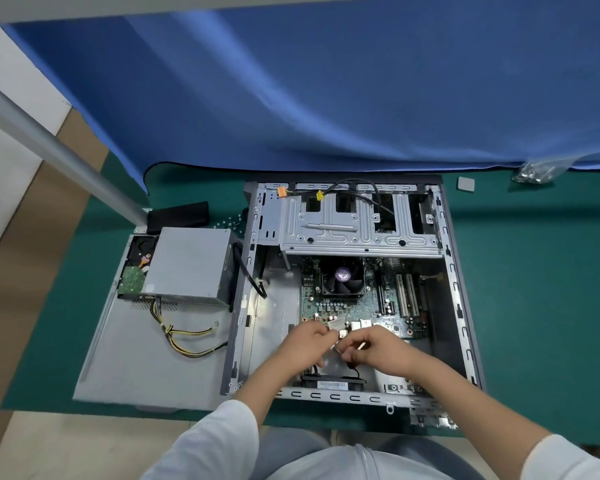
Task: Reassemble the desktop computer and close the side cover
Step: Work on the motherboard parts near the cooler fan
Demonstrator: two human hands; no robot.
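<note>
Both hands are down inside the open computer case (461,306), lying on the green mat (534,289): left hand (305,344) and right hand (378,348), fingers curled, pinch a small connector (338,348) just below the motherboard (354,303). Side cover (136,358) lies left, carrying the power supply (187,265).

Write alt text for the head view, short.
Both hands, left hand and right hand, meet over the lower edge of the motherboard inside an open case lying on a green mat, pinching a small part. A power supply sits on the removed side cover to the left.
</note>
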